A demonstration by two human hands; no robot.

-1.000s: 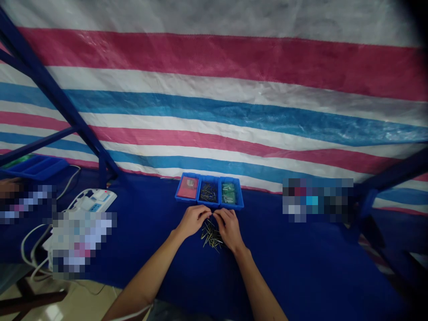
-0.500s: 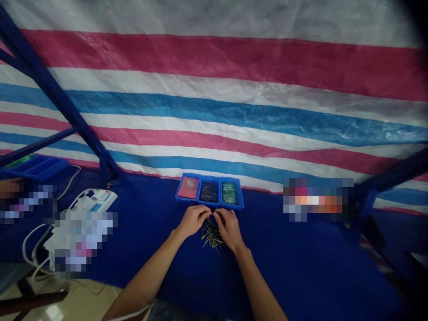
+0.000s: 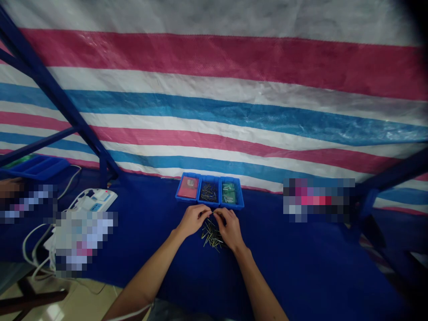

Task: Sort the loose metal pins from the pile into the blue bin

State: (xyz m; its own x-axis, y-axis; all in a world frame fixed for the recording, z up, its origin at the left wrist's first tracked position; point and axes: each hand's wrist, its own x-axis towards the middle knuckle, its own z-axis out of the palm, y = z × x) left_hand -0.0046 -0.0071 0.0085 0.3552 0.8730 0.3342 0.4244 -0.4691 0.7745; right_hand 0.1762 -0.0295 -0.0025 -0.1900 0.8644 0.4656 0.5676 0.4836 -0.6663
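My left hand (image 3: 194, 220) and my right hand (image 3: 229, 226) face each other just in front of a blue three-part tray (image 3: 220, 207). Both are closed in a pinch, thumb against fingers, with the fingertips almost meeting. A tiny thing shows between the tips, too small to name. Under and between the hands lies a loose pile of thin metal pieces like screws or nails (image 3: 211, 236). In the tray are a red flat packet (image 3: 187, 188) at left, dark screw-like pieces (image 3: 209, 192) in the middle and green packets with pale pieces (image 3: 229, 194) at right.
A white power strip (image 3: 95, 203) with cables stands on the blue table (image 3: 143, 209) to the left. Farther left are another blue tray (image 3: 43, 167) and another person's hand (image 3: 10, 188). A striped sheet (image 3: 214, 102) hangs behind, between dark blue frame bars (image 3: 67, 104).
Both hands stay in nearly the same place over the pile. Only the fingertips shift slightly, the gap between them changing a little. Tray and pile look unchanged.
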